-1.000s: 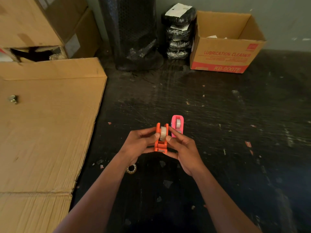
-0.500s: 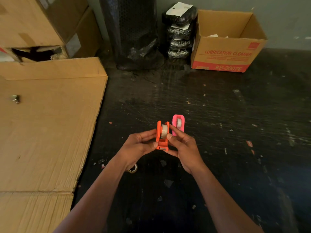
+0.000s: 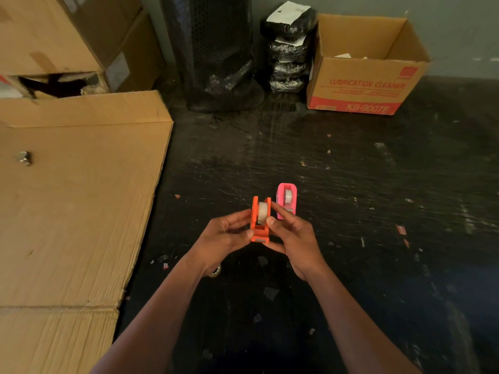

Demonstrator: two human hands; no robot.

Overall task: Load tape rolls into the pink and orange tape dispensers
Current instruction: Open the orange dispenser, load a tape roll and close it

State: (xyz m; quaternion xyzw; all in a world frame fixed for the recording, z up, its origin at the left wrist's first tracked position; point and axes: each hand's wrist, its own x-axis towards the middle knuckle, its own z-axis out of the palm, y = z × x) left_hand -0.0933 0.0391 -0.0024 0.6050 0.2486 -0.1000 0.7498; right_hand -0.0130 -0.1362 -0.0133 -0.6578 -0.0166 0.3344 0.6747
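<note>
A dark, scratched work surface point(image 3: 351, 184), flecked with pale scraps, fills the head view and runs back to a grey wall. On its left lies a flat sheet of corrugated cardboard point(image 3: 75, 211) with a small metal piece point(image 3: 24, 158) resting on it. Behind stand closed brown cartons point(image 3: 67, 36), a tall roll of black bubble wrap point(image 3: 216, 55), a stack of four black-wrapped bundles point(image 3: 289, 49) and one open carton printed LUBRICATION CLEANER point(image 3: 364, 87).

Two small plastic dispensers show. The pink dispenser point(image 3: 286, 200) stands on the surface, a clear tape roll point(image 3: 288, 196) seated inside its rounded frame. The orange dispenser point(image 3: 259, 220), blocky with two flat side walls, is lifted just in front and to the left of the pink one, and a second clear roll point(image 3: 262, 211) sits between its walls. Another tape ring point(image 3: 215, 271) peeks out beneath the left wrist.

The left hand point(image 3: 224, 238) pinches the orange dispenser's left wall and base, fingers closed on it. The right hand point(image 3: 294, 236) supports its right side, thumb pressed against the roll and forefinger stretched along the wall.
</note>
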